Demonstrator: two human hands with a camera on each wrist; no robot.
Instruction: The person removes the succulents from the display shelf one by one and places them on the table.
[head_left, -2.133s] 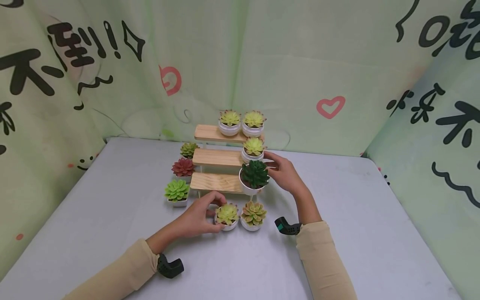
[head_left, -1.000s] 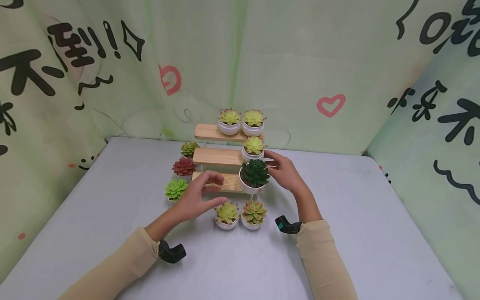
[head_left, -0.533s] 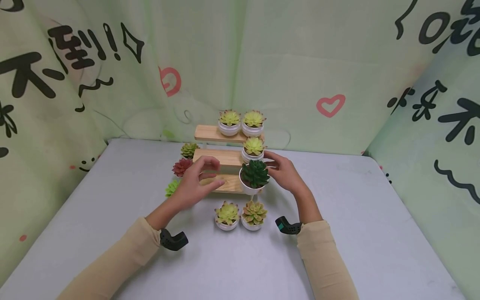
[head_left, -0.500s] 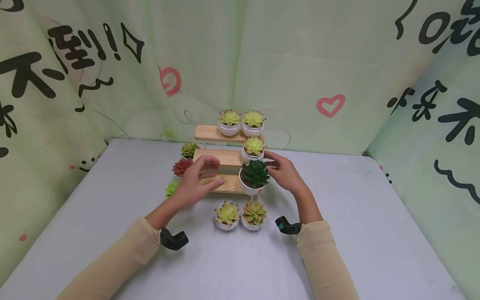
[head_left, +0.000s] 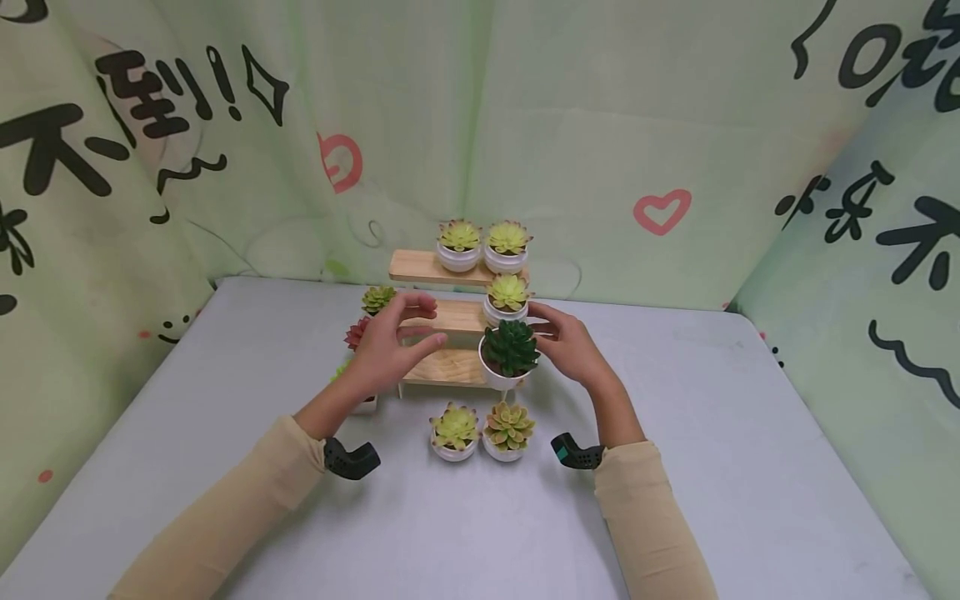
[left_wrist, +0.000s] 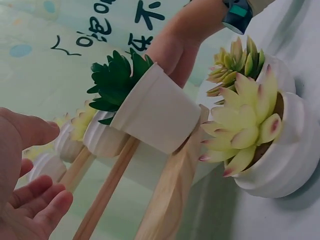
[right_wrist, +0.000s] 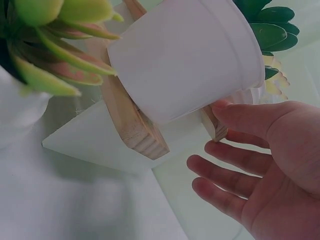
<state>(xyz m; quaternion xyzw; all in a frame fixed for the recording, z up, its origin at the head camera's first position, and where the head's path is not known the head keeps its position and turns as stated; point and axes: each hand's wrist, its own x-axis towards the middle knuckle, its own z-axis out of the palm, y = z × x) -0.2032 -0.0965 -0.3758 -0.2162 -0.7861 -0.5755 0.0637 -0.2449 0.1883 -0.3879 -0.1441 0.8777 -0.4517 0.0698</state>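
Wooden shelves (head_left: 459,317) rise partly behind the left hand (head_left: 388,348), its fingers spread. Beside the dark green plant (head_left: 511,348), the right hand (head_left: 573,346) is spread too; whether it touches them is unclear.

Three-tier stand (head_left: 457,320) on desk (head_left: 465,533), curtain (head_left: 570,150) behind. Top shelf (head_left: 412,266): two upper plants (head_left: 460,244), centre-right. Right ends: middle plant (head_left: 507,297) on middle shelf (head_left: 461,315), lower plant (head_left: 510,352) on bottom shelf (head_left: 450,367). Two front plants (head_left: 454,430) before stand, three side plants (head_left: 378,298) left.

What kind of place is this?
It looks like a little indoor corner, maybe set up for play or filming. A patterned curtain hangs behind a white table, which holds a wooden stand with potted plants.
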